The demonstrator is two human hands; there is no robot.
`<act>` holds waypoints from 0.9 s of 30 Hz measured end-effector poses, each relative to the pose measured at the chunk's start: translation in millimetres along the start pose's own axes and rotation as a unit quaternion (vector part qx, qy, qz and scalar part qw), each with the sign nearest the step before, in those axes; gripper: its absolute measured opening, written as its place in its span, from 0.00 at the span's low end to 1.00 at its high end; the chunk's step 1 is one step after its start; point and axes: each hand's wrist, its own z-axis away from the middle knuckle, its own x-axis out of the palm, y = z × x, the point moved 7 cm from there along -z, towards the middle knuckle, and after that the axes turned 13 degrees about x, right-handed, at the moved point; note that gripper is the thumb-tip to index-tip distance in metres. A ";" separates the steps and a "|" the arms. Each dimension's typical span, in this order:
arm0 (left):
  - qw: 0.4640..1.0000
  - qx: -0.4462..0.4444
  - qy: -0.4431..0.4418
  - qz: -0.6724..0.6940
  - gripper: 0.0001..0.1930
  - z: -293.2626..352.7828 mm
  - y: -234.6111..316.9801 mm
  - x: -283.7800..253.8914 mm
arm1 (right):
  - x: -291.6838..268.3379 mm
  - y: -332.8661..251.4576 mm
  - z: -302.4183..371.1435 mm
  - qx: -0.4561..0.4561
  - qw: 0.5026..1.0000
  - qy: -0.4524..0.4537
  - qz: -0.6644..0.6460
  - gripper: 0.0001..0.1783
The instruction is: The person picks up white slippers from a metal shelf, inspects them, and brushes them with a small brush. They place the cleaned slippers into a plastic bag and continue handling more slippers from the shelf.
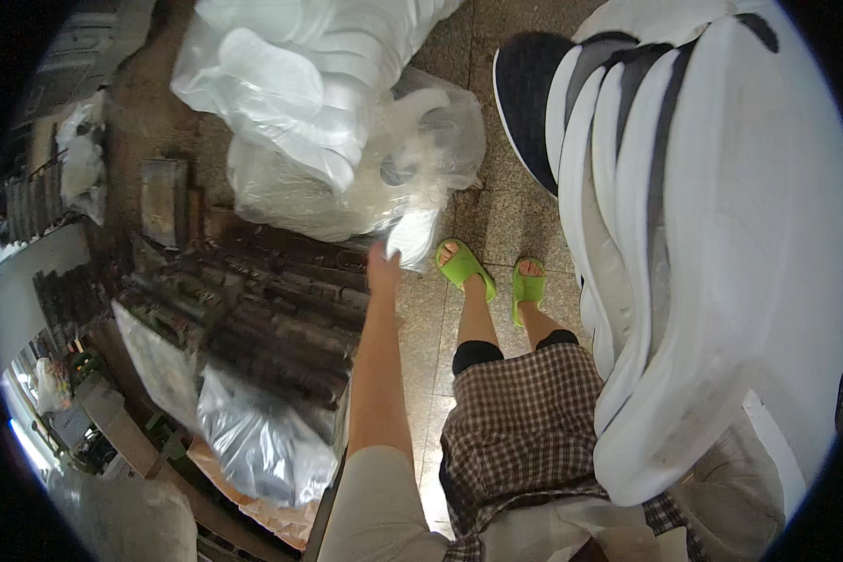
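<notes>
My left hand (384, 269) reaches forward at the end of my outstretched arm. It is blurred, and its fingertips meet the edge of a white sole-shaped piece (412, 236); whether they grip it does not show. Just beyond lies a clear plastic bag (281, 201) with pale pieces inside. Behind it a bigger clear bag holds many white sole-shaped pieces (272, 70). On my right, close to the camera, rises a row of long white shoe soles (721, 234) with black and grey parts. My right sleeve (735, 478) passes behind them, and my right hand is hidden.
Dark metal blocks (281, 328) fill a rack at my left. A clear plastic bag (262, 440) lies on its near end. Brown paper (281, 520) and cluttered shelving (112, 421) are further left. My feet in green slippers (465, 267) stand on the tiled floor (421, 328).
</notes>
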 end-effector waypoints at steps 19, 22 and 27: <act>0.772 -0.236 0.370 0.459 0.27 43.7 75.4 -117.5 | 110.5 -78.8 -65.2 0.022 0.992 -0.073 0.101 0.38; 0.801 -0.206 0.376 0.418 0.25 84.9 69.2 -157.3 | 134.2 -102.1 -55.8 0.000 0.988 -0.097 0.118 0.38; 0.910 -0.308 0.203 0.189 0.19 100.2 17.2 -153.8 | 151.7 -118.1 -50.4 -0.015 0.983 -0.124 0.135 0.38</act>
